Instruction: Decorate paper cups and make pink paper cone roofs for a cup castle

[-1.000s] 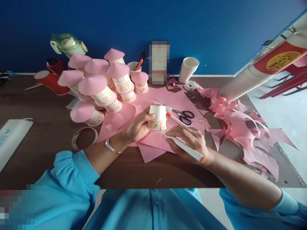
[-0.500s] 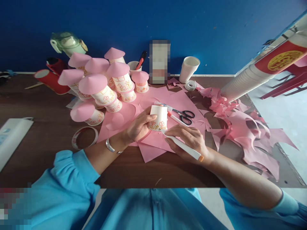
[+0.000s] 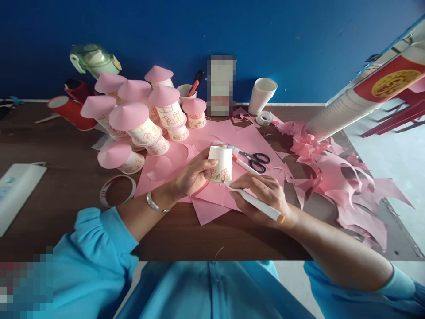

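My left hand (image 3: 194,174) grips a white paper cup (image 3: 220,159) that is upside down, its rim at the bottom. Orange and green flower drawings run along the lower part of that cup. In my right hand (image 3: 260,195) is a white marker (image 3: 260,205) with an orange end; its tip is at the cup's rim. Beneath both hands lie pink paper sheets (image 3: 212,210). Black-handled scissors (image 3: 257,160) rest just behind my right hand, beside another white marker with an orange-red part (image 3: 244,165).
Several decorated cups with pink cone roofs (image 3: 129,117) stand at the left, near a tape roll (image 3: 117,191). Stacked white cups (image 3: 262,96) and a small tape roll (image 3: 264,118) are at the back. Pink scraps (image 3: 341,177) and a long cup stack (image 3: 343,113) occupy the right.
The marker in my right hand has shifted slightly to the right along the cup's rim. The cup has turned or moved very slightly in my left hand.
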